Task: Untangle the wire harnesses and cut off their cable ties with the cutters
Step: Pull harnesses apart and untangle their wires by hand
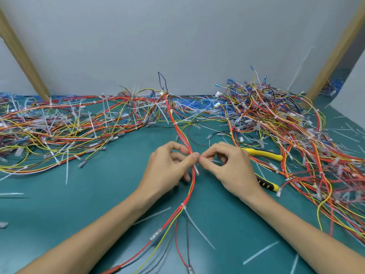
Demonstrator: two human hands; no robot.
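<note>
Red-yellow harness (pixel 191 191) mid-mat, pinched by left hand (pixel 169 167) thumb and forefinger. Right hand (pixel 231 169) fingertips pinch same bundle, touching left's. White cable tie (pixel 182 205) lower on harness. Yellow cutters (pixel 264 155) on green mat (pixel 79 204) behind right hand. Wire piles (pixel 59 125) either side.

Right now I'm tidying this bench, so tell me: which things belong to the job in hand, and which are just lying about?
In the job: red-and-yellow harness, pinched by left hand and right hand; its white cable tie; yellow cutters; left harness pile; right harness pile.
Lying about: loose tie offcuts on the green mat; wooden posts.
</note>
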